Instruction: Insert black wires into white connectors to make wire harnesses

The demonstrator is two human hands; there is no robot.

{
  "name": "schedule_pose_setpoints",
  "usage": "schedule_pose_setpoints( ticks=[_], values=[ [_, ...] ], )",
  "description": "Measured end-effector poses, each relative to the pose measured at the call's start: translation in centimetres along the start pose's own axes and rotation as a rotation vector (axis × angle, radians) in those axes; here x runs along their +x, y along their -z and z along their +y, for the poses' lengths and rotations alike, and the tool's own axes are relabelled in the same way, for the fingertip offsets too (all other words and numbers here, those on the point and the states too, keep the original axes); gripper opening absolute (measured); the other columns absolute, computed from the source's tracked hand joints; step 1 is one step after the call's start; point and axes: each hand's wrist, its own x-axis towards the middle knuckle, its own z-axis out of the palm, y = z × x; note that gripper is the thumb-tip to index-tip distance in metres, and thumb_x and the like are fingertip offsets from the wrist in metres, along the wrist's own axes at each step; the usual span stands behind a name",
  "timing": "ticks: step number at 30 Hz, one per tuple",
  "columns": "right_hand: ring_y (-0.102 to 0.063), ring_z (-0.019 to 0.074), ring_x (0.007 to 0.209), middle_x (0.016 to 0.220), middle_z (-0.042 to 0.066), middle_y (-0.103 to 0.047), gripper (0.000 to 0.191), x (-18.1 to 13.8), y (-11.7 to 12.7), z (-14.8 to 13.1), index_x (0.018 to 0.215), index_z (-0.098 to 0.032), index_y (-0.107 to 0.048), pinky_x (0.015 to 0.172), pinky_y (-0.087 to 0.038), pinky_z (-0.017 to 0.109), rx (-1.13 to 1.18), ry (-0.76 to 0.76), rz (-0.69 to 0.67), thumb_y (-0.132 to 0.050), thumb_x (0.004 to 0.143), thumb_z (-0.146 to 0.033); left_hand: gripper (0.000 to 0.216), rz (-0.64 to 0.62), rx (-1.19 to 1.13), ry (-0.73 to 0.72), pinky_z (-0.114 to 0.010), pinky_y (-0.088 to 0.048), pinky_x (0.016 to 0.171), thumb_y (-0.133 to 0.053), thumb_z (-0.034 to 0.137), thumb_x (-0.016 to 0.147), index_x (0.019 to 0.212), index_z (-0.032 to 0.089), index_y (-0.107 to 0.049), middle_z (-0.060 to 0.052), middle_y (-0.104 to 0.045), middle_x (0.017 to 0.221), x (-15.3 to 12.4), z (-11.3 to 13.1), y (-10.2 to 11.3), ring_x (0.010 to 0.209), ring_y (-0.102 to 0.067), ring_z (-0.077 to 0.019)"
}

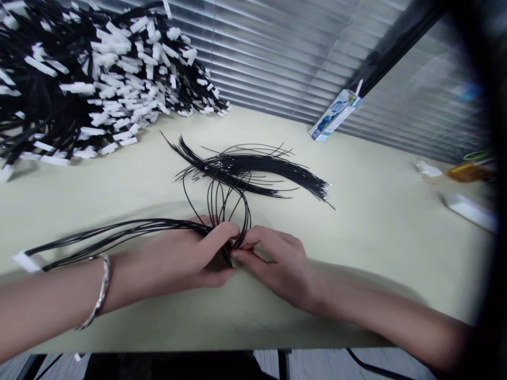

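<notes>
My left hand [206,253] is closed around a bundle of thin black wires [154,224]. The bundle runs back over my left wrist to a white connector [29,260] at its far left end. Several wires loop up out of my grip toward the loose wires behind. Right beside it, my right hand [283,258] pinches wires with thumb and forefinger; the exact wire ends are hidden by the fingers. Just beyond both hands lies a pile of loose black wires [273,168] with small shiny ends, in two crossing bunches on the table [364,221].
A large heap of black wire harnesses with white connectors [122,89] fills the back left. Against the blinds [269,58] stands a drink carton [335,113] with a straw. Small blurred items, one white [471,211], lie at the right. The table's front edge is close to me.
</notes>
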Motion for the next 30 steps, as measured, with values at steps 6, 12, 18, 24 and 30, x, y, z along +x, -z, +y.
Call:
schedule_pose_setpoints(
  ticks=[6, 12, 18, 24, 30],
  values=[
    [-0.057, 0.0068, 0.068, 0.076, -0.006, -0.063, 0.010, -0.2, -0.1, 0.0, 0.082, -0.021, -0.051, 0.065, -0.044, 0.016, -0.008, -0.008, -0.037, -0.058, 0.086, -0.015, 0.031, -0.019, -0.030, 0.023, -0.023, -0.026, 0.037, -0.050, 0.038, 0.082, 0.107, 0.020, -0.052, -0.001, -0.063, 0.068, -0.1, 0.1, 0.1, 0.042, -0.058, -0.0176],
    [-0.058, 0.0084, 0.066, 0.076, -0.005, -0.064, 0.010, 0.1, 0.0, 0.1, 0.080, -0.022, -0.055, 0.061, -0.046, 0.018, 0.177, -0.125, -0.028, -0.064, 0.082, -0.018, 0.032, -0.019, -0.089, 0.033, -0.021, -0.033, 0.040, -0.051, 0.036, 0.081, 0.108, 0.018, -0.052, -0.002, -0.063, 0.070, 0.1, 0.4, 0.6, 0.047, -0.059, -0.0167],
    [-0.060, 0.0116, 0.072, 0.079, 0.000, -0.063, 0.011, 0.8, 0.4, 1.1, 0.081, -0.020, -0.059, 0.066, -0.049, 0.024, 0.655, -0.384, 0.014, -0.067, 0.082, -0.028, 0.035, -0.072, -0.084, 0.105, -0.021, -0.031, 0.038, -0.051, 0.036, 0.083, 0.114, 0.021, -0.048, 0.002, -0.063, 0.060, 0.1, 0.3, 0.6, 0.044, -0.060, -0.0180],
    [-0.050, 0.0058, 0.070, 0.095, -0.002, -0.055, 0.008, 1.1, 0.4, 2.4, 0.080, -0.022, -0.058, 0.063, -0.045, 0.020, 0.985, -0.436, 0.232, -0.067, 0.081, -0.022, 0.033, 0.020, -0.120, 0.155, -0.024, -0.044, 0.049, -0.054, 0.038, 0.082, 0.108, 0.019, -0.048, -0.004, -0.067, 0.078, 0.5, -0.6, 0.5, 0.057, -0.065, -0.0194],
    [-0.054, 0.0079, 0.065, 0.075, -0.003, -0.059, 0.012, 1.1, 0.6, 2.2, 0.075, -0.021, -0.060, 0.062, -0.047, 0.021, 0.905, -0.462, 0.164, -0.070, 0.077, -0.025, 0.032, 0.040, -0.101, 0.147, -0.022, -0.041, 0.046, -0.054, 0.038, 0.081, 0.107, 0.020, -0.046, -0.003, -0.067, 0.078, 0.6, -0.6, 0.6, 0.052, -0.062, -0.0161]
  ],
)
